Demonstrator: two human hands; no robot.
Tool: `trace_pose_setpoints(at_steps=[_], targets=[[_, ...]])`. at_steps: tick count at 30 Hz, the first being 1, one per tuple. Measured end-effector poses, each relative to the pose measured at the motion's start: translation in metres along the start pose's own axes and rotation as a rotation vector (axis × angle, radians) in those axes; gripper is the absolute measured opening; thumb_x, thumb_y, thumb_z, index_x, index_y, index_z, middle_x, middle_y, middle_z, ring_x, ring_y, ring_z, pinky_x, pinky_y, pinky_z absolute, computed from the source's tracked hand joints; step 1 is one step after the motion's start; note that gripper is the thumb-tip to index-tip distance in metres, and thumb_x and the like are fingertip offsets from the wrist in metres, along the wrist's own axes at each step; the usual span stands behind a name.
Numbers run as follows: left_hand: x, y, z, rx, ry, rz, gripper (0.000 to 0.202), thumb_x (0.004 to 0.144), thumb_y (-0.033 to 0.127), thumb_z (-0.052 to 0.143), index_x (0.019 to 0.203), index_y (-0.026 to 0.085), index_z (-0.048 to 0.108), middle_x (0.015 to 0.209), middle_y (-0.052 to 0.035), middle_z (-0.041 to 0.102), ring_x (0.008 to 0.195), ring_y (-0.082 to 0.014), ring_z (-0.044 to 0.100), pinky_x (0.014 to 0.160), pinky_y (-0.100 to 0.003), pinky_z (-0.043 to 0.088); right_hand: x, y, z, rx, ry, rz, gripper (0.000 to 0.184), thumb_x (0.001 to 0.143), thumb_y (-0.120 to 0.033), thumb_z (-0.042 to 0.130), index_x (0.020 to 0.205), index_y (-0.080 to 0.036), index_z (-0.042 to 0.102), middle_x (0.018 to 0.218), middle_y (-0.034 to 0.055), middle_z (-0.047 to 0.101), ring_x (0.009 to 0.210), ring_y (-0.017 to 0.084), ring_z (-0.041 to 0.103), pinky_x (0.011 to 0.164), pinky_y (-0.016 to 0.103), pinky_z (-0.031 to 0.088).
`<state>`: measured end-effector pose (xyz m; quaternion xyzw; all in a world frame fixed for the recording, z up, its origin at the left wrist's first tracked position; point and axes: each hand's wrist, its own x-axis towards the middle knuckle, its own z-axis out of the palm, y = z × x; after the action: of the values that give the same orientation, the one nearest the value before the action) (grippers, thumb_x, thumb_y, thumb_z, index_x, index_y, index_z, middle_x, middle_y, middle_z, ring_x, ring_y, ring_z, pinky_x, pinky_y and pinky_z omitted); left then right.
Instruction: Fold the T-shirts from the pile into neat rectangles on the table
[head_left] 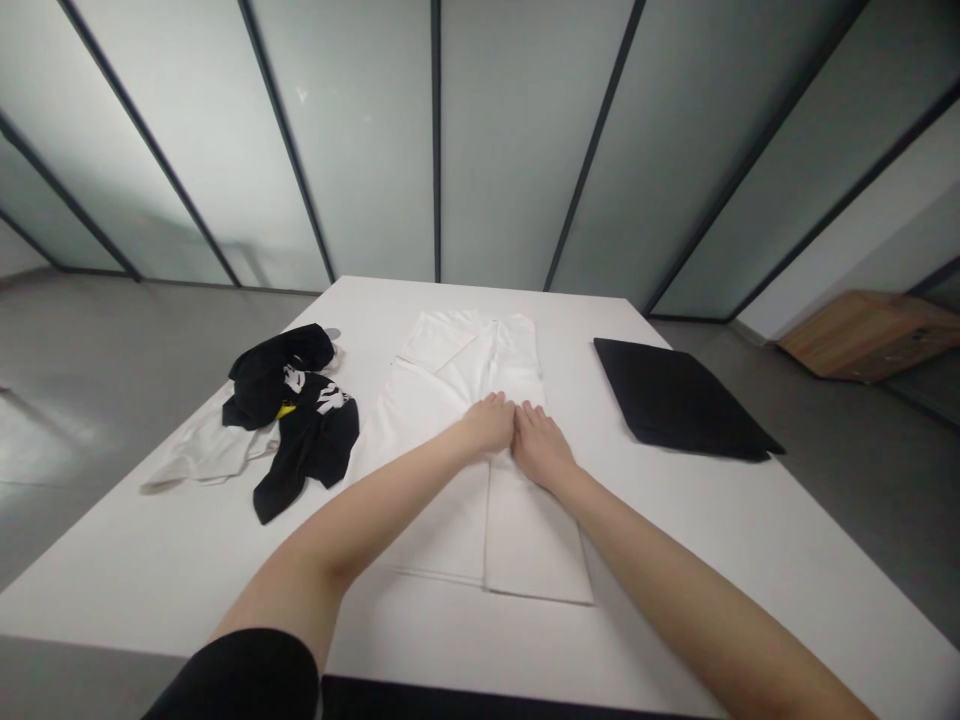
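A pair of white trousers lies flat on the white table, folded lengthwise with the waist at the far end. My left hand and my right hand rest side by side on the middle of the trousers, palms down, touching each other. The fingers of both lie flat on the cloth and hold nothing.
A crumpled black garment with white and yellow print lies at the left on a pale cloth. A folded black garment sits at the right. A wooden box stands on the floor at far right. Glass wall panels rise behind the table.
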<state>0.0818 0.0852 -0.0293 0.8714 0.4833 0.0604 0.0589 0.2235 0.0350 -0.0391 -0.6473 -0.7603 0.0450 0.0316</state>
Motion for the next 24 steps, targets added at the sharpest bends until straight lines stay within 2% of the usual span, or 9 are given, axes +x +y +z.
trace_pose_setpoints(at_steps=[4, 8, 13, 17, 21, 24], targets=[[-0.046, 0.01, -0.011, -0.044, -0.198, 0.131, 0.059, 0.104, 0.043, 0.05, 0.157, 0.017, 0.049, 0.17, -0.02, 0.044, 0.155, -0.0326, 0.045, 0.122, -0.046, 0.039, -0.033, 0.016, -0.004, -0.078, -0.064, 0.0, 0.06, 0.109, -0.031, 0.037, 0.165, -0.011, 0.044, 0.175, 0.0186, 0.036, 0.159, 0.039, 0.037, 0.125, 0.054, 0.036], [-0.084, 0.015, -0.016, -0.051, -0.179, 0.074, 0.067, 0.102, 0.052, 0.052, 0.161, 0.02, 0.047, 0.174, -0.0189, 0.037, 0.161, -0.0359, 0.036, 0.126, -0.052, 0.035, -0.039, 0.015, -0.011, -0.069, -0.08, 0.012, 0.056, 0.108, -0.031, 0.039, 0.16, -0.015, 0.053, 0.17, 0.019, 0.046, 0.154, 0.041, 0.045, 0.125, 0.054, 0.037], [-0.112, 0.026, -0.007, -0.016, -0.138, 0.006, 0.076, 0.104, 0.055, 0.049, 0.168, 0.016, 0.036, 0.176, -0.0227, 0.032, 0.163, -0.0412, 0.028, 0.126, -0.062, 0.031, 0.001, -0.006, -0.011, 0.055, 0.036, 0.059, 0.063, 0.11, -0.037, 0.035, 0.17, -0.018, 0.036, 0.178, 0.0169, 0.031, 0.161, 0.041, 0.033, 0.127, 0.054, 0.034], [-0.118, 0.034, -0.007, -0.014, -0.175, -0.058, 0.078, 0.101, 0.057, 0.053, 0.169, 0.022, 0.038, 0.177, -0.0218, 0.03, 0.162, -0.0462, 0.027, 0.122, -0.075, 0.031, 0.041, -0.019, -0.002, 0.066, 0.039, 0.167, 0.07, 0.111, -0.045, 0.034, 0.174, -0.017, 0.024, 0.18, 0.0204, 0.023, 0.164, 0.044, 0.025, 0.128, 0.062, 0.027], [-0.115, 0.029, -0.022, -0.028, -0.298, -0.121, 0.08, 0.098, 0.06, 0.058, 0.169, 0.028, 0.039, 0.178, -0.0202, 0.028, 0.161, -0.0505, 0.027, 0.112, -0.081, 0.037, 0.068, -0.022, 0.006, 0.041, 0.005, 0.185, 0.074, 0.11, -0.051, 0.033, 0.174, -0.015, 0.026, 0.181, 0.0205, 0.02, 0.165, 0.045, 0.017, 0.128, 0.069, 0.017], [-0.109, 0.016, -0.032, -0.024, -0.28, -0.101, 0.075, 0.099, 0.061, 0.058, 0.165, 0.03, 0.045, 0.175, -0.0203, 0.035, 0.158, -0.0494, 0.034, 0.112, -0.077, 0.041, 0.089, -0.018, 0.006, 0.042, 0.01, 0.154, 0.074, 0.109, -0.054, 0.032, 0.174, -0.017, 0.028, 0.181, 0.0188, 0.021, 0.165, 0.045, 0.016, 0.128, 0.069, 0.016]])
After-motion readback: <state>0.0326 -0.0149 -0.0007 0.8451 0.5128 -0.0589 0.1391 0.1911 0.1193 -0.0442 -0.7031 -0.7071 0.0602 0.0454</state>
